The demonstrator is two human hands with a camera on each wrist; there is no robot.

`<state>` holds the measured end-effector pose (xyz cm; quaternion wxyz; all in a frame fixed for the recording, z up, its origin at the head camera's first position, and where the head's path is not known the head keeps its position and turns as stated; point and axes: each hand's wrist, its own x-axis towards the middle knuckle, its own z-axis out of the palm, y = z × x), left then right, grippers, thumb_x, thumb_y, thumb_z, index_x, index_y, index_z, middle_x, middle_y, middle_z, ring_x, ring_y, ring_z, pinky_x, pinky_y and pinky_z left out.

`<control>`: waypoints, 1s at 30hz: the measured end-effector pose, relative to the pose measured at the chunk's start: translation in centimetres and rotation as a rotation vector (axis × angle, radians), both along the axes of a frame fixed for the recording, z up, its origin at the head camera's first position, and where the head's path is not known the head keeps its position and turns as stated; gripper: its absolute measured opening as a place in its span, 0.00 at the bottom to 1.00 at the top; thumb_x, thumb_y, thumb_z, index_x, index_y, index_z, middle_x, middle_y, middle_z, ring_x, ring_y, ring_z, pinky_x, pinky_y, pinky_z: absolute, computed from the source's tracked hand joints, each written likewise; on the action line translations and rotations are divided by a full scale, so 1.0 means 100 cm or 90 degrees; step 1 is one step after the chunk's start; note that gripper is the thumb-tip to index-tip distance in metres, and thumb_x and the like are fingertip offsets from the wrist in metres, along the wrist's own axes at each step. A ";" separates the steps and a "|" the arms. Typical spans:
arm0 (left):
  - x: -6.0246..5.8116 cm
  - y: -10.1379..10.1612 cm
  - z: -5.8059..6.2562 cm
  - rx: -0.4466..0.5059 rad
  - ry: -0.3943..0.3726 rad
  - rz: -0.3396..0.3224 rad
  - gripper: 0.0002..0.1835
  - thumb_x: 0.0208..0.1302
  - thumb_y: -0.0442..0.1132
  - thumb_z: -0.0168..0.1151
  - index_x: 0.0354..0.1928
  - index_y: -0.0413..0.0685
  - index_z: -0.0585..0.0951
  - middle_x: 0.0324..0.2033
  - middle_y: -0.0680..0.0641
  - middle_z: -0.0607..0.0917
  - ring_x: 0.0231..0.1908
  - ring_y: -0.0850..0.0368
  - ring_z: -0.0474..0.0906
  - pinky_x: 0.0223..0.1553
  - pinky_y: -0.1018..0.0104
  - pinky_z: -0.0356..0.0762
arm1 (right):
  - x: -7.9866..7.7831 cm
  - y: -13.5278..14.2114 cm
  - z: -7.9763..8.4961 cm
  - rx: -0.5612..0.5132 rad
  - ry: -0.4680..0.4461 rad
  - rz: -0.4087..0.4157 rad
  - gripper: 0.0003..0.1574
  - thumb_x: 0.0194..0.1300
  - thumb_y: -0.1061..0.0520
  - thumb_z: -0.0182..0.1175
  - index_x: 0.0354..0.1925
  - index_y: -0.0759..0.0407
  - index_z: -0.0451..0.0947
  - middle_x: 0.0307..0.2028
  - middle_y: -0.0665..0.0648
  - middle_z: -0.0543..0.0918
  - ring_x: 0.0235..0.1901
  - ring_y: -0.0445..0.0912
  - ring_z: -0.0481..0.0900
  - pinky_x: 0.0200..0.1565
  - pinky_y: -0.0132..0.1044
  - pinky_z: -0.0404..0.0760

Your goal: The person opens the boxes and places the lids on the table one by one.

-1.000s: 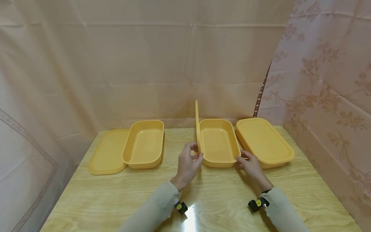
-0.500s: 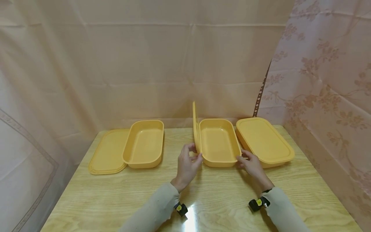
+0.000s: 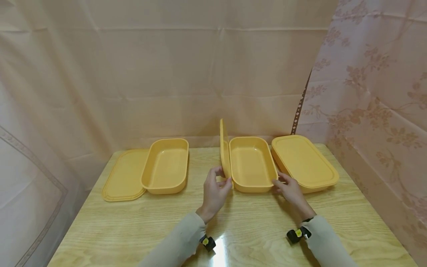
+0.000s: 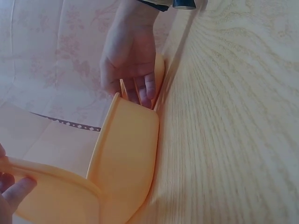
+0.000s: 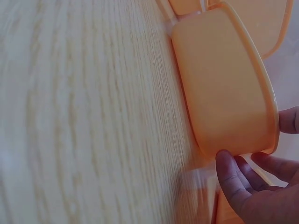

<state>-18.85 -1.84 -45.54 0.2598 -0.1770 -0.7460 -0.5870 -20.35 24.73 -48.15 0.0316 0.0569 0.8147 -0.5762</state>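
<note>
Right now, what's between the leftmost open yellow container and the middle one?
In head view: a yellow lid, on edge and held by the left hand next to the middle container, then bare wood-grain tabletop toward the leftmost container.

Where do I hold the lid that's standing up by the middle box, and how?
Probably pinch the lid by its near edge, coming from the front left: it stands on edge, that thin edge facing you, and the middle box crowds its right side.

Creased beige curtain (image 3: 160, 66) behind wood-grain table (image 3: 253, 230) — pink floral cloth (image 3: 377, 92) at right.
</note>
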 end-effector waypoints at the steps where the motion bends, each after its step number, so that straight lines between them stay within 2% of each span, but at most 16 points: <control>1: 0.000 0.000 0.000 0.002 -0.003 0.002 0.16 0.54 0.22 0.63 0.46 0.33 0.74 0.38 0.38 0.79 0.41 0.46 0.80 0.34 0.68 0.86 | 0.000 0.000 0.000 0.000 0.001 0.000 0.35 0.73 0.56 0.54 0.70 0.71 0.58 0.53 0.69 0.73 0.37 0.43 0.81 0.40 0.34 0.84; 8: 0.001 0.000 -0.002 0.002 -0.023 0.007 0.18 0.53 0.20 0.64 0.46 0.29 0.73 0.37 0.34 0.79 0.41 0.44 0.79 0.32 0.62 0.86 | 0.002 -0.001 0.001 -0.005 0.001 0.000 0.35 0.73 0.56 0.53 0.70 0.71 0.57 0.52 0.68 0.73 0.38 0.44 0.81 0.41 0.36 0.85; 21: 0.002 -0.003 -0.005 0.020 -0.028 -0.019 0.17 0.57 0.22 0.62 0.48 0.34 0.73 0.39 0.38 0.79 0.42 0.49 0.79 0.33 0.69 0.85 | 0.000 0.000 -0.001 -0.003 -0.006 0.002 0.35 0.73 0.56 0.53 0.71 0.71 0.57 0.53 0.69 0.72 0.40 0.45 0.81 0.42 0.35 0.85; 28: 0.004 -0.003 -0.005 0.032 -0.045 -0.016 0.18 0.55 0.21 0.63 0.48 0.32 0.72 0.40 0.36 0.79 0.42 0.47 0.78 0.30 0.65 0.85 | 0.001 -0.001 0.000 0.014 -0.004 0.003 0.35 0.73 0.55 0.53 0.71 0.69 0.57 0.54 0.69 0.73 0.40 0.44 0.81 0.42 0.33 0.84; 30: 0.004 -0.004 -0.005 0.033 -0.042 -0.018 0.18 0.55 0.21 0.63 0.48 0.32 0.73 0.40 0.37 0.79 0.41 0.48 0.78 0.29 0.67 0.85 | 0.002 -0.001 0.000 0.019 -0.001 0.002 0.35 0.73 0.55 0.53 0.71 0.69 0.57 0.54 0.69 0.73 0.40 0.43 0.81 0.42 0.33 0.84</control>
